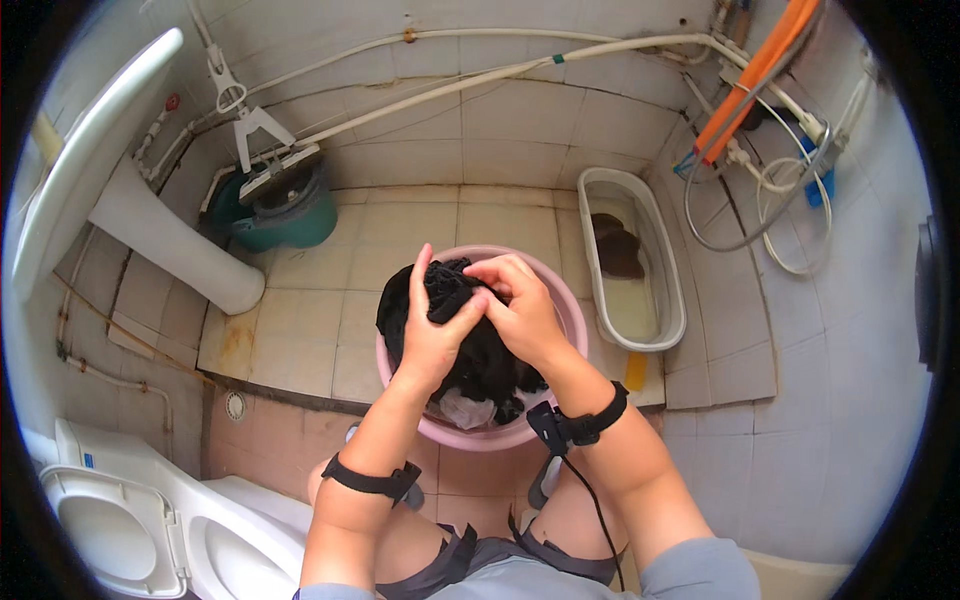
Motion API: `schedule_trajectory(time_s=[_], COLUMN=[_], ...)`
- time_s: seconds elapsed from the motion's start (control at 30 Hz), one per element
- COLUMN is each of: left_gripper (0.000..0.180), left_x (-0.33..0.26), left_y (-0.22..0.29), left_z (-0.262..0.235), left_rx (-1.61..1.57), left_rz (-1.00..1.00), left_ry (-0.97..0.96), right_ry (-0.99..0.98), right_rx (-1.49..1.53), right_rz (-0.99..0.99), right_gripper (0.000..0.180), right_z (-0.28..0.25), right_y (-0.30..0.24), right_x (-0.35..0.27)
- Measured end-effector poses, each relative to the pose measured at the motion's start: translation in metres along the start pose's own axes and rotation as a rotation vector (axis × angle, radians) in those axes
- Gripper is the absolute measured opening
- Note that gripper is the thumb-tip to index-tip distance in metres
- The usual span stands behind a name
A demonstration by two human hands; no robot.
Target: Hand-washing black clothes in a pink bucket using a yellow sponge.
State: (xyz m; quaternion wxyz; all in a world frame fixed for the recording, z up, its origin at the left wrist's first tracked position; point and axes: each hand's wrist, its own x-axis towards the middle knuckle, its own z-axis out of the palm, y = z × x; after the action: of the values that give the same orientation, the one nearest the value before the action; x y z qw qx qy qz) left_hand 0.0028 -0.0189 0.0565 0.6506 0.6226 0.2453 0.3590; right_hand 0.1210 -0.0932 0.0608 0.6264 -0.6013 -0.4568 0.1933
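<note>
A bunched black cloth (pixel 450 290) is held up between my two hands over a pink basin (pixel 572 300). My left hand (pixel 432 335) grips its near left side, with the thumb toward the right hand and one finger pointing up along the cloth; the other fingers are hidden behind it. My right hand (pixel 525 310) pinches the right side of the same cloth with bent fingers. More black fabric hangs down into the basin, so I cannot tell whether it is one piece. A pale, whitish patch (pixel 465 408) shows at the basin's near side.
A white oblong tub (pixel 672 310) with liquid and a dark item stands at the right. Behind left are a green bucket (pixel 300 232) and a mop (pixel 262 135). A sink pedestal (pixel 180 240) and a toilet (pixel 120 530) line the left. Hoses (pixel 690 205) hang at right.
</note>
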Motion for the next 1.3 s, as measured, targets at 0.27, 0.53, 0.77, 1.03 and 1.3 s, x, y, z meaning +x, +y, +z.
schedule_trajectory(time_s=[0.27,0.53,0.77,1.03,1.3], left_gripper=[0.063,0.054,0.052,0.026,0.045], left_x=[0.002,0.027,0.036,0.063,0.040], left_y=[0.063,0.153,0.243,0.367,0.308], left_z=[0.007,0.019,0.046,0.059,0.104], left_rx=[-0.279,-0.201,-0.133,0.100,-0.003], left_rz=[0.039,0.158,0.340,0.411,0.460], left_ry=[0.011,0.086,0.066,-0.078,0.041], right_ry=[-0.417,-0.319,-0.082,0.190,0.250], right_rx=[0.186,-0.005,-0.062,0.097,0.098], right_rz=[-0.010,0.187,0.021,-0.226,-0.363], right_gripper=[0.067,0.037,0.033,0.054,0.070], right_z=[-0.034,-0.035,-0.041,-0.032,-0.037], right_y=[0.012,0.053,0.038,-0.015,-0.029], right_x=[-0.002,0.006,0.017,0.020,0.001])
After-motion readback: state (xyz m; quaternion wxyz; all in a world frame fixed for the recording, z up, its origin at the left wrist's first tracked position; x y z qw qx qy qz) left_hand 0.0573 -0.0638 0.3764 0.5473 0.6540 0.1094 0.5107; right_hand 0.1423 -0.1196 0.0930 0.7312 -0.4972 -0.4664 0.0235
